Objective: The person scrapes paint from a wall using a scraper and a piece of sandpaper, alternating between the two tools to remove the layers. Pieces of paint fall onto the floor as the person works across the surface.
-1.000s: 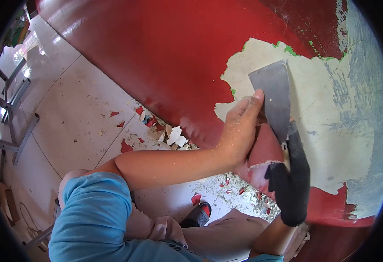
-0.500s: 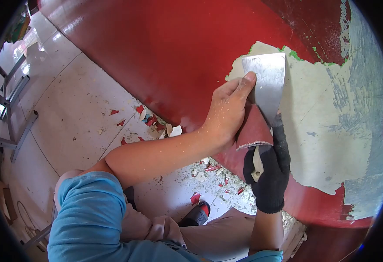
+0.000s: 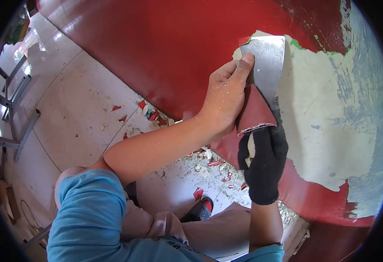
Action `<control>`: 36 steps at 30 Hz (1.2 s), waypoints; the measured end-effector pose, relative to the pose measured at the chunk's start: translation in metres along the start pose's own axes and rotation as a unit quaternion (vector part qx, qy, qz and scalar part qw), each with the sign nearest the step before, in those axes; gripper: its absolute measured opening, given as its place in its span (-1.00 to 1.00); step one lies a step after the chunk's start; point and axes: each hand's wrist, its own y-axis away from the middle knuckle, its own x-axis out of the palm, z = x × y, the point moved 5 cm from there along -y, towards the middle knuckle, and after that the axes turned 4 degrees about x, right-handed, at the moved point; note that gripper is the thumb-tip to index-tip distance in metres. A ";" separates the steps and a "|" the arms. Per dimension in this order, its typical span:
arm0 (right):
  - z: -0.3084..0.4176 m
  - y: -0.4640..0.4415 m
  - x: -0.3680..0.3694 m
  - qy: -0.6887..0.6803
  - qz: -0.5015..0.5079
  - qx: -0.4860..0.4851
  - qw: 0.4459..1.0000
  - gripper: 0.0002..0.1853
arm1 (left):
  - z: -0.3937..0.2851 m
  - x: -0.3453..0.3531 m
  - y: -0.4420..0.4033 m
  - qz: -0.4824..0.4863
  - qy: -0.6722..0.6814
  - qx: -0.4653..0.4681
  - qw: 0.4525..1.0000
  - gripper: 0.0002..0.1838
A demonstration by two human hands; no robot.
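A wide metal putty knife [image 3: 268,65] lies against the curved red surface [image 3: 169,48], its broad edge at the upper border of a pale stripped patch [image 3: 311,96]. My right hand [image 3: 265,163], in a black knitted glove, is closed around its light handle, part of which shows between the fingers. My bare left hand [image 3: 226,89] grips the left side of the blade, thumb on top; its other fingers are mostly hidden. A curled red strip of coating [image 3: 257,113] with a ragged lower edge covers the lower blade, between both hands. Green traces edge the patch.
Red and white flakes [image 3: 215,163] litter the tiled floor [image 3: 73,109] below the surface. A folded metal frame [image 3: 12,109] stands at the far left. My shoe [image 3: 199,209] rests on the floor among debris. Grey streaked area [image 3: 366,87] lies at the right.
Both hands and the putty knife have moved upward, carrying the red strip along. The blade edge now sits higher, near the top border of the pale patch.
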 end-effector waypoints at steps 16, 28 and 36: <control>0.031 -0.014 0.019 -0.060 -0.167 -0.127 0.976 -0.54 | -0.008 0.005 0.002 -0.003 -0.015 0.001 1.000 -0.61; 0.032 -0.013 0.024 0.111 -0.190 -0.157 0.963 -0.54 | -0.007 0.001 0.008 -0.001 0.022 -0.026 0.999 -0.58; 0.042 -0.041 0.028 -0.004 -0.162 -0.161 0.974 -0.61 | -0.028 -0.001 -0.015 0.018 0.052 0.066 0.996 -0.53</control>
